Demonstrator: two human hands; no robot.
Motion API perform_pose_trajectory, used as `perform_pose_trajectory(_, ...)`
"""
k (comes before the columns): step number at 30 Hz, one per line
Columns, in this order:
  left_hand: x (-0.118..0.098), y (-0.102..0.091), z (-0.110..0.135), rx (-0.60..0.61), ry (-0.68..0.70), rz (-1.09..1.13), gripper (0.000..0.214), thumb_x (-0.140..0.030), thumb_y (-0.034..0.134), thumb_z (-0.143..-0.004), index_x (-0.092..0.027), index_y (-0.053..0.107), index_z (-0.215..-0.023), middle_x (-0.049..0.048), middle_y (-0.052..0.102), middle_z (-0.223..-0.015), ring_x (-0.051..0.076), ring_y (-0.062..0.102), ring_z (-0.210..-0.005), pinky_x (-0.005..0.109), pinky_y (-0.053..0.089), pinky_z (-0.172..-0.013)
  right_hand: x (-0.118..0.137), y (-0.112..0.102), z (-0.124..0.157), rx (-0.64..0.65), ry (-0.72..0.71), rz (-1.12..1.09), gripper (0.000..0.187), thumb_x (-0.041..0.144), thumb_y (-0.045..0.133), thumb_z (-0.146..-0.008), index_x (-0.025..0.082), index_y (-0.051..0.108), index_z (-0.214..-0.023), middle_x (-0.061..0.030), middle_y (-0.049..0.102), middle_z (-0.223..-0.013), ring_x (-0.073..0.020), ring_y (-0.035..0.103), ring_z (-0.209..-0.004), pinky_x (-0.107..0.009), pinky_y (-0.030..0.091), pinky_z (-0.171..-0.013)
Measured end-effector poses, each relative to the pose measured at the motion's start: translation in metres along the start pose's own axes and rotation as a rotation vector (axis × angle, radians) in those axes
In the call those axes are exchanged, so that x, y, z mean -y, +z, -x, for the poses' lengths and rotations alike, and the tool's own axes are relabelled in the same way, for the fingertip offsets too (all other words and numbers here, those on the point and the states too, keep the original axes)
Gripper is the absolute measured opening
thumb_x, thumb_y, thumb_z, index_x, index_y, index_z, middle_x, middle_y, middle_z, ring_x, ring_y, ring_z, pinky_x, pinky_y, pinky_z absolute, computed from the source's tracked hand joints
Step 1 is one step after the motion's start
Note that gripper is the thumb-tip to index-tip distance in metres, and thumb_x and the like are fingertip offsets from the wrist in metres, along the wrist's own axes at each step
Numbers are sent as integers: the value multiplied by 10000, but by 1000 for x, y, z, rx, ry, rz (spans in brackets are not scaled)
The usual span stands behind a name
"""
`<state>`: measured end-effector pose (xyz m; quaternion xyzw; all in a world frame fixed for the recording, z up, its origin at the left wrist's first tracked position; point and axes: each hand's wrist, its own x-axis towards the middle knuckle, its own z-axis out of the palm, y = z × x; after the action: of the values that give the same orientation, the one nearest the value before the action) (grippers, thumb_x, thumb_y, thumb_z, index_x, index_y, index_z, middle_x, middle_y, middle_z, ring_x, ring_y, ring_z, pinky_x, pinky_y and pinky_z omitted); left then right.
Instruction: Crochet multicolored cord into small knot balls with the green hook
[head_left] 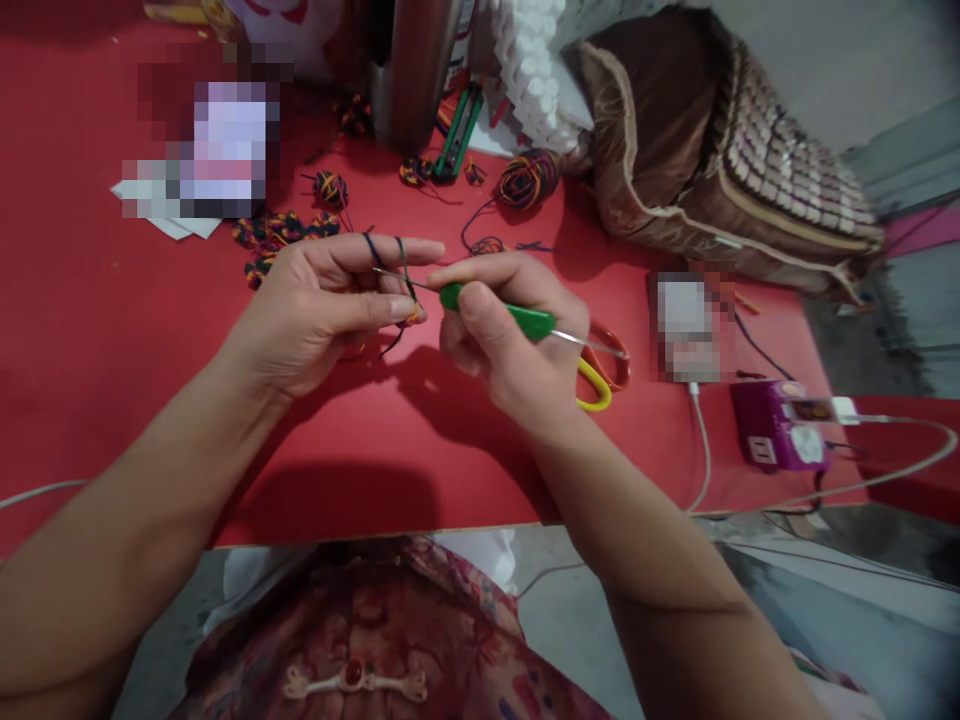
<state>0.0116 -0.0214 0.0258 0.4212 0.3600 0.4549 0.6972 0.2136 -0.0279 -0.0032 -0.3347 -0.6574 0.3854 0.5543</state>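
Note:
Pinched between the thumb and fingers of my left hand (319, 305) is a small piece of multicoloured crochet work (412, 314). Dark yarn (369, 246) loops over its outstretched index finger. My right hand (517, 340) grips the green handle of a crochet hook (534, 320), whose thin metal tip points left and meets the yarn by the left fingers. Behind the hands lies a ball of variegated yarn (529, 180) with a loose strand trailing from it. Scissors (595, 386) with yellow and red handles are partly hidden by my right hand.
Several crocheted pieces (281, 232) and a small yarn ball (330, 188) lie behind my left hand on the red table (337, 440). A green box cutter (459, 132) rests by a metal flask (414, 75). Right are a purple power adapter (780, 425), cables and a brown cushion (660, 120).

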Motion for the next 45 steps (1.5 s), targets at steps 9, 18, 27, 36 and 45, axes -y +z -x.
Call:
perform_pose_trajectory(9,11,8,-3,-38,195,10,308,-154,1028,-720,-230,923,-999,2,803,-789,103,641,-576,219,504,-511,8,1,-6,7,-400,285,158,204,778,-1020,252,825,-1163,-58,799,-1077,-196,772,-975,-357,683,-796)
perform_pose_trajectory(18,2,15,1,-60,214,-52,276,-232,1086,-689,-257,898,-890,-10,806,-830,136,715,-732,259,643,-669,17,-5,-11,107,-342,376,174,261,733,-1090,318,873,-1176,-27,890,-1153,-211,839,-1090,-407,694,-1012)
perform_pose_trajectory(27,15,7,-6,-50,62,30,610,-133,1053,-654,-184,818,-1215,-8,793,-817,186,794,-803,326,682,-832,2,8,6,-131,-253,331,169,333,719,-1078,363,885,-1068,-31,864,-1002,-250,800,-955,-448,687,-906)
perform_pose_trajectory(36,9,13,3,-71,131,-95,625,-168,1066,-679,-292,843,-1249,-9,784,-876,172,664,-741,333,522,-666,10,8,8,-155,-245,195,199,233,750,-1048,354,903,-1091,-6,892,-1014,-221,808,-982,-417,688,-908)
perform_pose_trajectory(45,11,17,4,-145,97,-43,493,-144,967,-769,-299,850,-1223,-22,787,-882,154,631,-681,342,530,-645,-4,6,9,-156,-142,-4,138,287,785,-1057,314,898,-1132,-17,859,-988,-164,773,-792,-356,674,-762)
